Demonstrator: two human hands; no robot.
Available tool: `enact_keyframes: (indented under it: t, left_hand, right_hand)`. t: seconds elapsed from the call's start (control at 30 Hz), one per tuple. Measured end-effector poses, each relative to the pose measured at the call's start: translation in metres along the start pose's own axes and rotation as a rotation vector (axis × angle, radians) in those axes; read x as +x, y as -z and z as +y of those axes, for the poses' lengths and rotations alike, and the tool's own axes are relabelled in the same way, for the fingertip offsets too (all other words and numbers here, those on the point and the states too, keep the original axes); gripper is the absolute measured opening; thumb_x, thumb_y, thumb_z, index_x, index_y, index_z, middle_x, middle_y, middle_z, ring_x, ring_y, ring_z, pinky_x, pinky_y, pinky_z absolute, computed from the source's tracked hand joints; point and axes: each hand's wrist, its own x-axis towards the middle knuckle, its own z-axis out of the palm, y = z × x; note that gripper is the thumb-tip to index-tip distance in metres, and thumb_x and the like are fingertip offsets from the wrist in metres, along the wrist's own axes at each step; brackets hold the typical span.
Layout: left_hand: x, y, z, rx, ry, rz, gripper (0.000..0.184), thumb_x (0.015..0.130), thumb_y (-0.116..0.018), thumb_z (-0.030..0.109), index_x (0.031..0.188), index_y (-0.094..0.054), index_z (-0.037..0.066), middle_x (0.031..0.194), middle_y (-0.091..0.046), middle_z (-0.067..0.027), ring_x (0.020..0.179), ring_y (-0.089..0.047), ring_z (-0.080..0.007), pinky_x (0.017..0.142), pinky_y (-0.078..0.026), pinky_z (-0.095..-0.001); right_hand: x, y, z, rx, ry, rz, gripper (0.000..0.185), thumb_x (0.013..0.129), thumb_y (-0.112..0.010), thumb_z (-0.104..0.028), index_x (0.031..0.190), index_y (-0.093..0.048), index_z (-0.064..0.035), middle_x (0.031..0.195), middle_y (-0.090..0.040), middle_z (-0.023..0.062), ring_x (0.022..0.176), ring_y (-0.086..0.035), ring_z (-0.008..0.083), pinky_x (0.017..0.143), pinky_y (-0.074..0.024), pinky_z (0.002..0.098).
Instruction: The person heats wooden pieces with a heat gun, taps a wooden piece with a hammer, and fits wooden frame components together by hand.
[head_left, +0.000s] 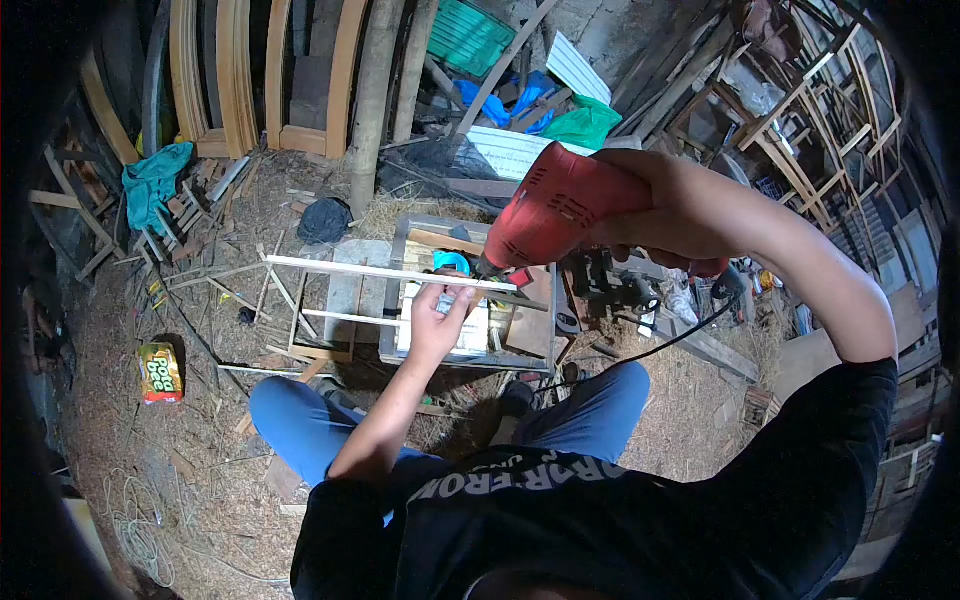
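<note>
A red power drill is gripped in my right hand, its nose pointing down and to the left. The drill's tip is at the right part of a long, pale wooden strip. My left hand holds that strip from below, near the drill tip, with fingers wrapped round it. Beneath both hands is a low work box with wood pieces and a round blue object on it. A second thin strip sticks out to the left, below the first.
A black cord runs from the drill past my knee. Wood scraps and a yellow-green snack bag lie at left. Curved wooden pieces stand behind, and wooden frames are piled at the upper right.
</note>
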Motion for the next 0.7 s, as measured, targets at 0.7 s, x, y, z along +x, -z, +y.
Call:
enact_keyframes:
  t: [0.7]
  left_hand:
    - [0.001, 0.002, 0.008, -0.016, 0.022, -0.035, 0.015, 0.095, -0.071, 0.008, 0.108, -0.069, 0.000, 0.089, -0.062, -0.0018, 0.089, -0.057, -0.0125, 0.085, -0.047, -0.0290]
  right_hand:
    - [-0.005, 0.002, -0.015, -0.042, -0.020, -0.007, 0.053, 0.094, -0.075, -0.026, 0.140, -0.056, -0.0104, 0.080, -0.069, 0.0012, 0.055, -0.058, 0.0075, 0.042, -0.0458, 0.0258]
